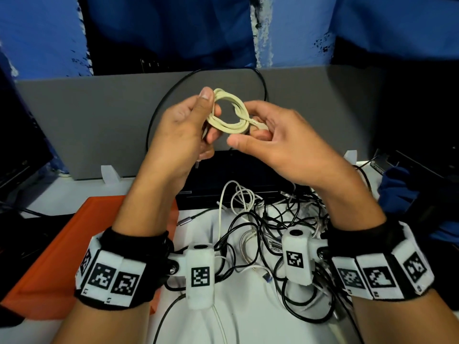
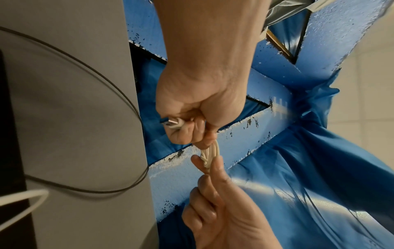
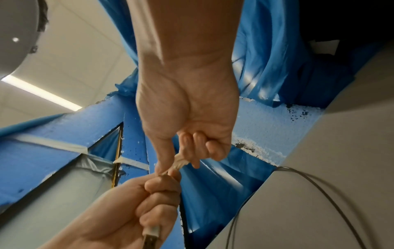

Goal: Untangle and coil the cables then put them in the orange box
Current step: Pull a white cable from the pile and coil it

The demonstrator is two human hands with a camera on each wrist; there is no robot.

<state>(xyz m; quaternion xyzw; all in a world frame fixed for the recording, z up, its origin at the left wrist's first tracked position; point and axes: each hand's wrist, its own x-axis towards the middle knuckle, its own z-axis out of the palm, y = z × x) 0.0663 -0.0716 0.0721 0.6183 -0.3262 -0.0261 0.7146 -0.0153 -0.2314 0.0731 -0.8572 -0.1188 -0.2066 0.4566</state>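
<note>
On the desk below your wrists, the big job is untouched — a pile of cables [image 1: 268, 234], black, white and braided, lies knotted together on the white surface. To its left sits the orange box [image 1: 74, 234]; the part you can see holds no coil, though your left forearm hides much of it, so I judge nothing is packed yet. Up in front of the grey divider [image 1: 87, 125] you hold the one piece of progress: a cream cable [image 1: 231, 112] wound into a small, tidy coil. Your left hand [image 1: 178, 130] grips one side of it, fingers curled round the loops, a plug poking from the fist. Your right hand [image 1: 268, 142] pinches the other side — seemingly tucking the loose end. That coil looks nearly finished; boxing it and everything else remains.
</note>
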